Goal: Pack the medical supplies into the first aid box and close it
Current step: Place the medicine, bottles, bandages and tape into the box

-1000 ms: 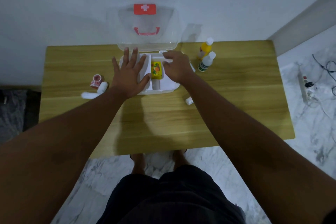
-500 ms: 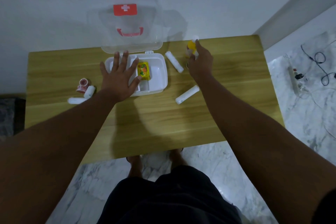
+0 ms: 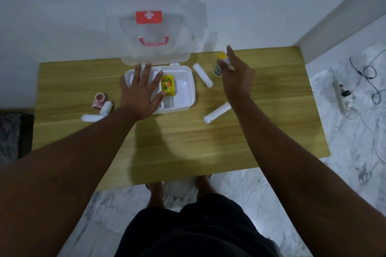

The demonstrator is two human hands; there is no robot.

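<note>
The white first aid box [image 3: 189, 81] stands open at the table's back, and its clear lid [image 3: 154, 48] with a red cross leans on the wall. A yellow packet [image 3: 168, 84] lies inside. My left hand [image 3: 139, 96] rests flat with spread fingers on the box's left half. My right hand [image 3: 238, 77] closes round the neck of a white bottle [image 3: 217, 71], beside a yellow bottle [image 3: 221, 55]. Two white bandage rolls [image 3: 202, 75] [image 3: 217, 112] lie right of the box.
Left of the box lie a red tape roll [image 3: 99, 100] and two more white rolls [image 3: 106, 108] [image 3: 90, 118]. The wooden table [image 3: 188, 142] stands against a white wall. A power strip [image 3: 342, 96] with cables lies on the marble floor to the right.
My right hand left the box, moved right to the bottles and closed on the white one. Two bandage rolls have come into view right of the box. My left hand stayed put.
</note>
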